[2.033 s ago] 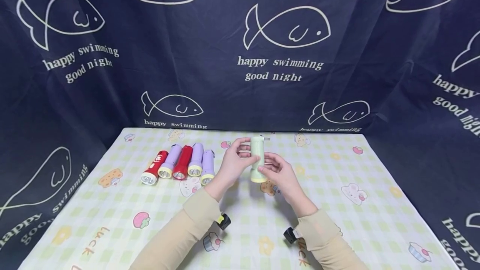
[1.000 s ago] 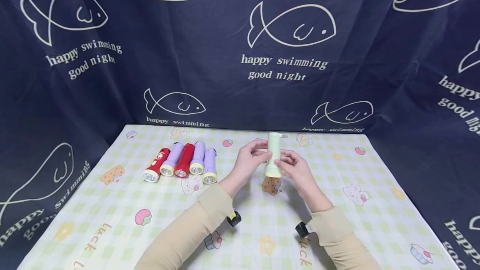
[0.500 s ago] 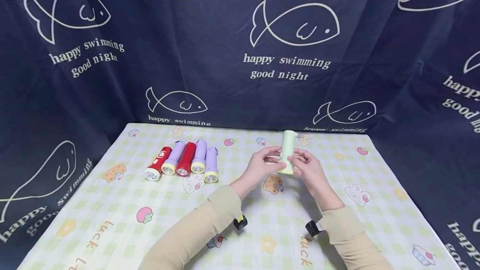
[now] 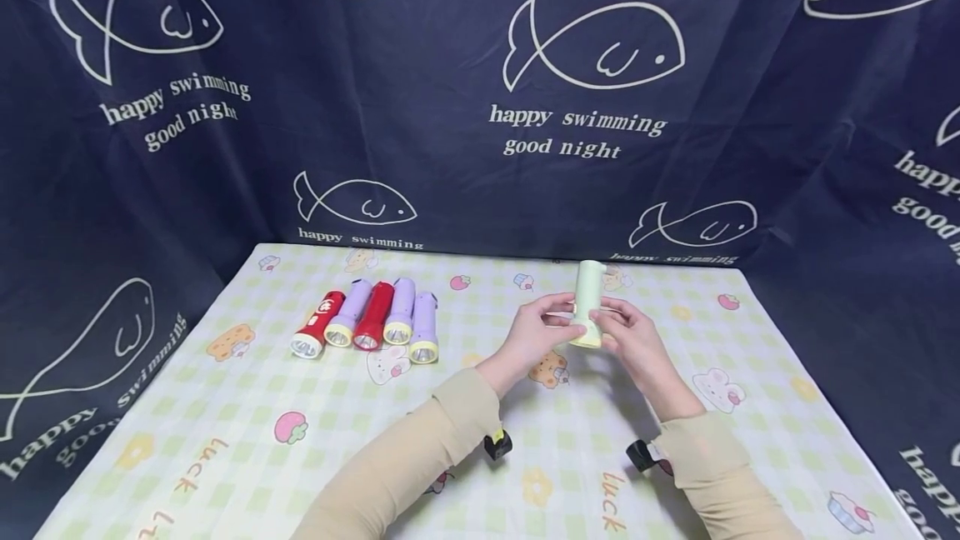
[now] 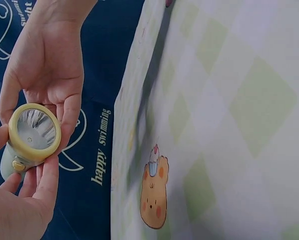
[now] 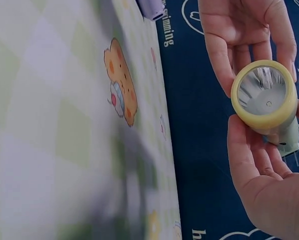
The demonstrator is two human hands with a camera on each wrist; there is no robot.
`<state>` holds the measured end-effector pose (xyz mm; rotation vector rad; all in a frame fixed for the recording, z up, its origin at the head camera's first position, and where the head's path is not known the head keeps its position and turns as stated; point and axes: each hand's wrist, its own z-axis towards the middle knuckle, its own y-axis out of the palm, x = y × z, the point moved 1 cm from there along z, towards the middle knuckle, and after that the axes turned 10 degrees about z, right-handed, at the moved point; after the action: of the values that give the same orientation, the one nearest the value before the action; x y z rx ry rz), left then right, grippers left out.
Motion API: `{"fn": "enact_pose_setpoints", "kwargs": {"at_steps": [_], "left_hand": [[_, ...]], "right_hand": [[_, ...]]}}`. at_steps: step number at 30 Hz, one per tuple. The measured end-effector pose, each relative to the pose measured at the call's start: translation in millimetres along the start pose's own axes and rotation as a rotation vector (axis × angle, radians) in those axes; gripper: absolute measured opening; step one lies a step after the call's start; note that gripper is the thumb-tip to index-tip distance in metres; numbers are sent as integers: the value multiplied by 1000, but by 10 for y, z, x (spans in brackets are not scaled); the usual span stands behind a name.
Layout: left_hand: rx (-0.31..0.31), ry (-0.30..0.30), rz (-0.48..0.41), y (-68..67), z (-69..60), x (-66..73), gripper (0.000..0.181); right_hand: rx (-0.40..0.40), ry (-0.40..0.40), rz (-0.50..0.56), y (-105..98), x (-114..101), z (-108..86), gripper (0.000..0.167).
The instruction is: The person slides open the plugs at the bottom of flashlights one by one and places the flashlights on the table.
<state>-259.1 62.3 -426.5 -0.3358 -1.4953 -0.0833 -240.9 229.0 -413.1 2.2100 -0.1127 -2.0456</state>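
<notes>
Both hands hold a pale green flashlight (image 4: 589, 290) upright above the table, its lens end down. My left hand (image 4: 531, 333) grips the lower body from the left. From the right, my right hand (image 4: 636, 342) pinches the same part, thumb in front. The wrist views look up into its clear lens and yellow rim (image 5: 51, 145), with fingertips around it. A yellow switch (image 5: 18, 165) shows beside the left fingers. At the tail, a small green piece (image 4: 603, 268) juts out to the right; thin prongs show faintly there in the right wrist view.
To the left, a row of flashlights lies on the checked tablecloth (image 4: 247, 423), lenses toward me: a red one with a white print (image 4: 324, 315), a plain red one (image 4: 373, 315) and three purple ones (image 4: 425, 319). A dark blue fish-print curtain (image 4: 450, 190) hangs behind the table.
Both hands have carried the green flashlight to the right, still upright. The metal prongs at its tail, visible earlier in the head view, no longer show there. The row of flashlights stays put.
</notes>
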Motion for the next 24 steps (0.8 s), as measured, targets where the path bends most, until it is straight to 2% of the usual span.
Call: {"fn": "enact_pose_setpoints", "kwargs": {"at_steps": [9, 14, 19, 24], "left_hand": [[2, -41, -54, 161, 38, -5, 49], [31, -70, -120, 276, 59, -20, 48], [53, -100, -170, 382, 75, -18, 47], [59, -131, -185, 490, 79, -34, 45]], "right_hand": [[-6, 11, -46, -160, -86, 30, 52], [-7, 13, -80, -246, -140, 57, 48], [0, 28, -125, -319, -166, 95, 52], [-11, 59, -184, -389, -167, 111, 59]]}}
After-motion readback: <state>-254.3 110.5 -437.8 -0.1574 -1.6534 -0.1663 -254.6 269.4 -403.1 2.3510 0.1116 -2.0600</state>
